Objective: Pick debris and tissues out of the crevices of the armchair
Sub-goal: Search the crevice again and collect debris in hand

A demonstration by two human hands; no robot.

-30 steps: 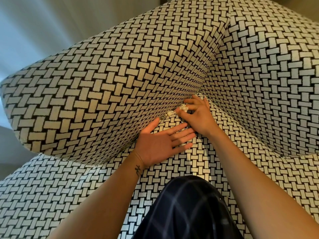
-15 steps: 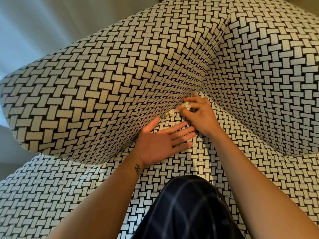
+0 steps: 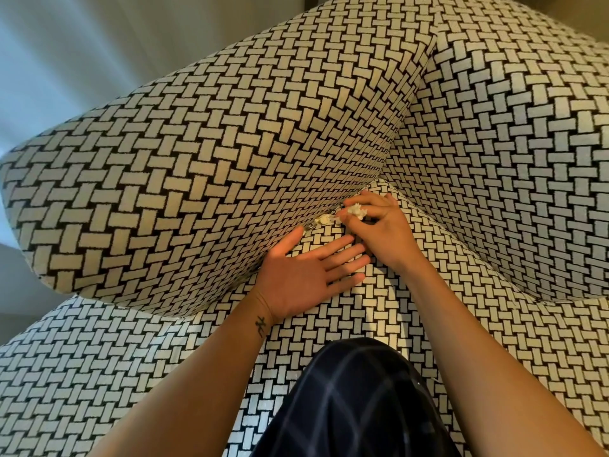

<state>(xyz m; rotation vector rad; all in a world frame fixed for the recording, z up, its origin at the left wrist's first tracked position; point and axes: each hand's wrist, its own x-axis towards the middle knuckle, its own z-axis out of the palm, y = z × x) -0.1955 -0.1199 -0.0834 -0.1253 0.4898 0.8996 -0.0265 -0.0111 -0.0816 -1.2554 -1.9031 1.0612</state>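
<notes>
In the crevice point(image 3: 371, 186) between armrest point(image 3: 197, 159) and seat point(image 3: 412, 324), pale scraps point(image 3: 324, 220) lie just left of your right grip point(image 3: 382, 229), which pinches a crumpled tissue point(image 3: 357, 211). That crevice runs on toward your left grip point(image 3: 306, 275), flat with straight fingers point(image 3: 346, 253) on the seat; both are close, the right one likely best placed.
</notes>
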